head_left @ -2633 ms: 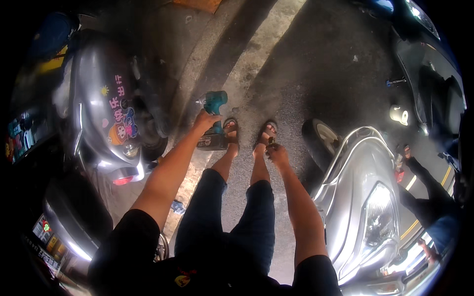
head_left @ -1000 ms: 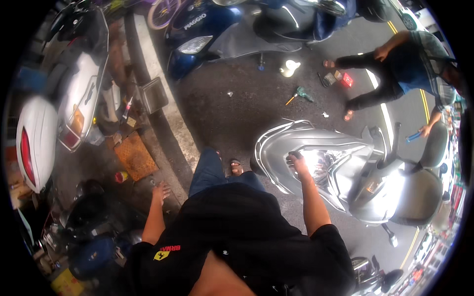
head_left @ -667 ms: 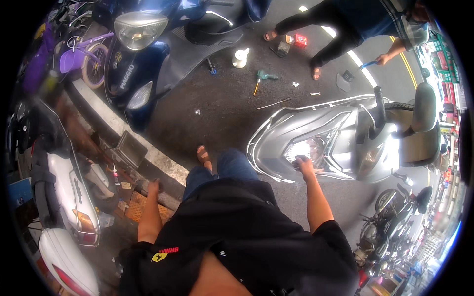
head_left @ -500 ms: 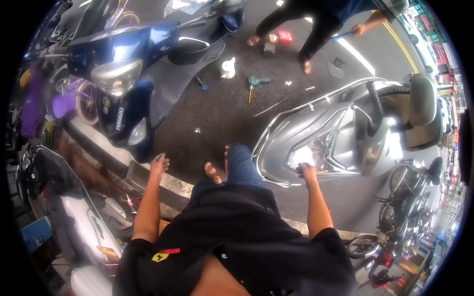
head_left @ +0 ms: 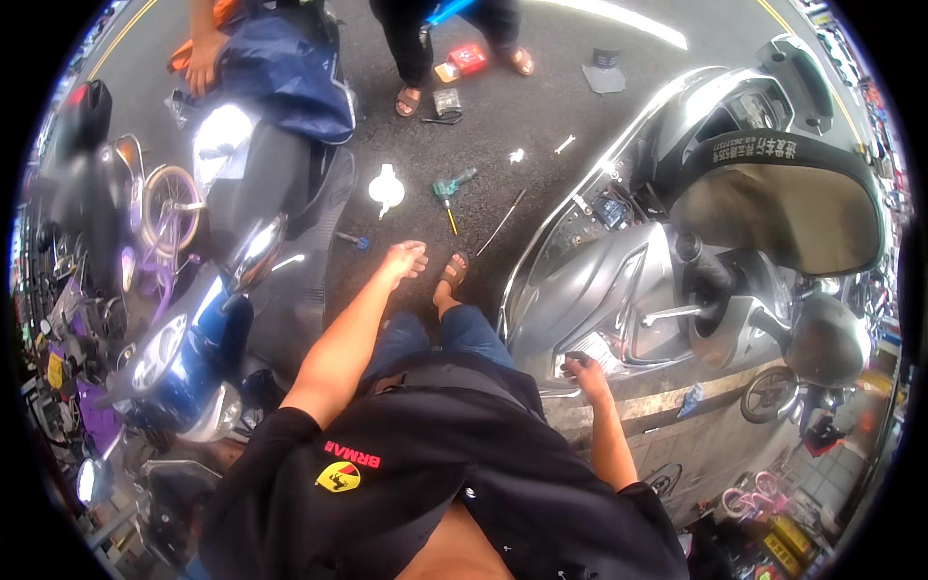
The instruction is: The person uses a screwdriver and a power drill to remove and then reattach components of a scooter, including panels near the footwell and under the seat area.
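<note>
My left hand [head_left: 404, 261] is in front of me over the dark pavement, fingers loosely bent, with nothing visible in it. Low on the right, my right hand [head_left: 586, 375] hangs beside the front of a silver scooter [head_left: 590, 290], close to its headlight [head_left: 592, 348]; its fingers are slightly curled and in shadow, and I see no object in them. Ahead on the ground lie a green power drill [head_left: 445, 187] with a yellow bit, a long thin screwdriver [head_left: 503, 222], a white bottle [head_left: 387, 188] and a small blue-ended tool [head_left: 362, 242].
A blue scooter [head_left: 164, 358] stands on my left. Ahead, another person's sandalled feet [head_left: 408, 101] are near a red box [head_left: 468, 59]. A different hand [head_left: 204, 64] rests by a dark blue cover [head_left: 280, 72]. Farther right are a wrench [head_left: 565, 144] and a grey panel [head_left: 604, 72].
My view has shifted and turned, with the scooters now at different angles. The left hand has swung forward and inward from beside the blue scooter; the right stays near the silver scooter's headlight.
</note>
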Tool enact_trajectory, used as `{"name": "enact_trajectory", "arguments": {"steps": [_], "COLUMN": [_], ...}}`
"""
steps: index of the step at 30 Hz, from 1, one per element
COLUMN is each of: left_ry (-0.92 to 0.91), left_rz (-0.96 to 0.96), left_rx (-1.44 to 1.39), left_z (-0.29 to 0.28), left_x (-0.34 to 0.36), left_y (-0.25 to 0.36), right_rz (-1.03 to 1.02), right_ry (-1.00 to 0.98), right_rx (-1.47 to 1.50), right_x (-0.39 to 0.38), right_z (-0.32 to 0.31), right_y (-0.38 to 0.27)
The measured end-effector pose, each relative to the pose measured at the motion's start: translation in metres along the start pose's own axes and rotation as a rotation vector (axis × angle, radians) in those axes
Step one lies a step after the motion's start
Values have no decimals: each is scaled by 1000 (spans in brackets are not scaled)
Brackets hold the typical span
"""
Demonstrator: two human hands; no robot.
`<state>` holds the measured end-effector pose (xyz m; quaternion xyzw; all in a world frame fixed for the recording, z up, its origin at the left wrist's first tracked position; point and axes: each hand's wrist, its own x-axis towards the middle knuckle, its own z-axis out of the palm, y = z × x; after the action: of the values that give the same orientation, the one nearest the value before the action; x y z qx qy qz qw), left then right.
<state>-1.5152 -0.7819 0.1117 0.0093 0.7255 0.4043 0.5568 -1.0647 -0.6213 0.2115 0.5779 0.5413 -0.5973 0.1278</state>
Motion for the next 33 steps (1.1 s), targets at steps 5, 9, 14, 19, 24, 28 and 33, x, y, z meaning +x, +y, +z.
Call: {"name": "enact_trajectory", "arguments": {"steps": [5, 9, 14, 19, 24, 28, 33], "left_ry": [-29, -81, -121, -138, -386, -567, -769], "left_rz": [145, 220, 184, 157, 248, 365, 659], "left_rx": [21, 126, -26, 223, 564, 704, 1129], "left_z": [20, 39, 38, 73, 187, 236, 282], "left_x": [84, 142, 229, 326, 358, 364, 388], "left_y": [139, 229, 310, 387, 450, 469, 459], "right_rz": [-88, -132, -14, 90, 419, 472, 782], "right_ry": [297, 507, 764, 1194, 1250, 1153, 1222], "right_rx": [404, 429, 661, 829, 789, 945, 1140], "right_x": [0, 10, 30, 67, 70, 76, 111], "right_z": [-18, -7, 13, 42, 44, 50, 34], "right_y": [-61, -63, -110, -145, -167, -170, -194]}}
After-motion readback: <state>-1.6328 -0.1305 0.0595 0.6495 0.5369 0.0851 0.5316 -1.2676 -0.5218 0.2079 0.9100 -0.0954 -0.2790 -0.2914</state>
